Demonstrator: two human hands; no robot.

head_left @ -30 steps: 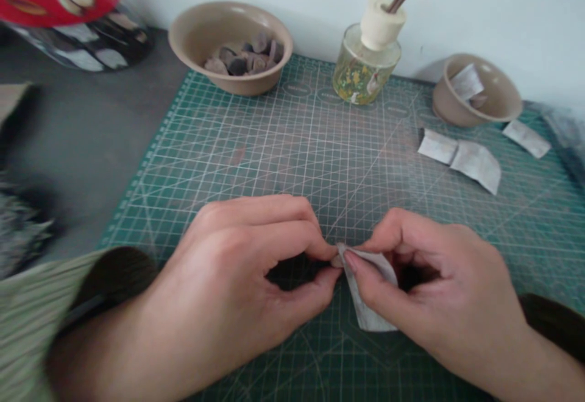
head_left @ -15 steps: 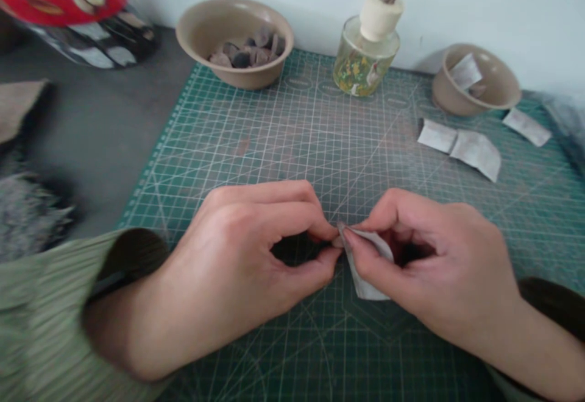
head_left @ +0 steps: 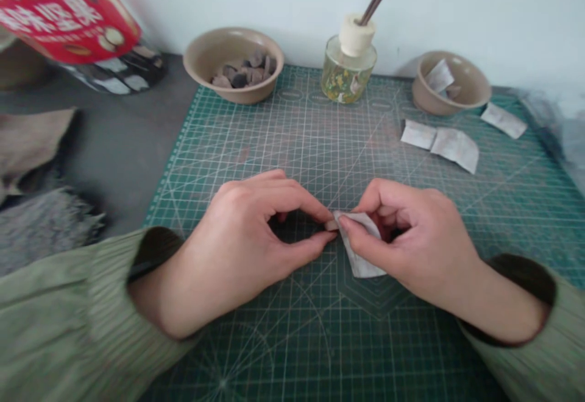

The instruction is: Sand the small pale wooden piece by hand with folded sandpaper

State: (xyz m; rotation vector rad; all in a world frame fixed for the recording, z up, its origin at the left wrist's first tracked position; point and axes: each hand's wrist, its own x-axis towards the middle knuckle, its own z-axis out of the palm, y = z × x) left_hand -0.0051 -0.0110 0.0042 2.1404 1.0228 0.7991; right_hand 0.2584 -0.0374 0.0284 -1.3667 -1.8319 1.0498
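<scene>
My left hand (head_left: 247, 237) pinches a small pale piece (head_left: 331, 225) between thumb and forefinger, over the green cutting mat (head_left: 292, 146). My right hand (head_left: 411, 231) is closed on a whitish-grey sheet (head_left: 363, 256), held by its upper left edge between thumb and fingers. The sheet touches the small piece where the fingertips of both hands nearly meet. The lower part of the sheet hangs toward the mat, and my right thumb covers some of it.
A bowl of dark and brown chips (head_left: 234, 67), a glass reed diffuser (head_left: 350, 67) and a smaller bowl (head_left: 450, 82) stand along the wall. Sheet pieces (head_left: 454, 148) lie at right. Grey fuzzy cloth (head_left: 50, 225), brown cloth (head_left: 34, 143) and a red-labelled container (head_left: 86, 30) are at left.
The camera view has shifted, showing more of the left side. The left fingertips are slightly farther apart around the small piece, and the sheet is still in my right hand.
</scene>
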